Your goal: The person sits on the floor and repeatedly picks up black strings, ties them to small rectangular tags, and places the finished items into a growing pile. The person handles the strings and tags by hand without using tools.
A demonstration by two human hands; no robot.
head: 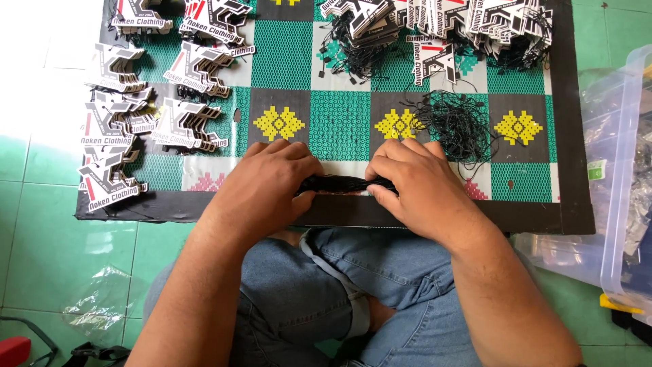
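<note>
I see both hands closed around one bundle of black strings [337,184], held level just above the near edge of the mat [339,126]. My left hand [268,187] curls over the bundle's left end, fingers folded down on top and the thumb tucked under, so that end is hidden inside the fist. My right hand [421,190] does the same on the right end, knuckles up, fingertips pinching the strands from above.

Only a short stretch of the bundle shows between the two hands. It looks like many thin, glossy black cords gathered side by side into one thick rope, lying roughly straight from left to right, with a few loose strands fraying out at the middle.

The mat is woven in green, grey and white squares with yellow diamond figures and a black border. A loose tangle of black strings [458,122] lies on it just beyond my right hand. Stacks of cardboard hang tags [146,102] in black, white and red sit in rows at the mat's left side, and more tags with strings [435,27] are heaped along the far edge. A clear plastic bin [621,177] stands at the right, off the mat. My knees in blue jeans [339,285] sit below the hands.
</note>
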